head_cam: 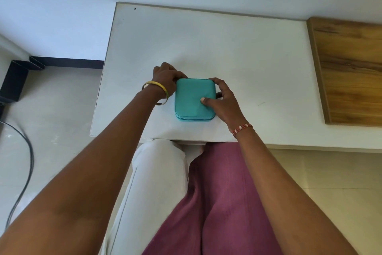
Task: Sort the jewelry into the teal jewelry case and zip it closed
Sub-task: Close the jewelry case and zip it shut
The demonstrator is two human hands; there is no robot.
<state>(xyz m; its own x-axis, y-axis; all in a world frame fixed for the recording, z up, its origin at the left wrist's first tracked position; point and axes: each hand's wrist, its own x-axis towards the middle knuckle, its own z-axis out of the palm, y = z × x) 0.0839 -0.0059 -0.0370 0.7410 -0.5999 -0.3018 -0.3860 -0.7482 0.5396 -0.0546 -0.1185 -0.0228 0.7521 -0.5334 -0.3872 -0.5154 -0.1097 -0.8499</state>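
A: Where is the teal jewelry case [194, 98] sitting?

B: Flat on the white worktop [237, 52], lid down, close to the near edge and toward the left side.

A: And the hands?

B: The right hand [224, 102] grasps the case's right side, thumb pressed on the lid, likely to steady it. The left hand [166, 78] curls at the far left corner, fingertips pinched there, probably on the zipper pull, though the pull itself is hidden.

A: Any loose jewelry?

B: None visible on the worktop; only a gold bangle [157, 91] and a beaded bracelet [242, 128] worn on the wrists.
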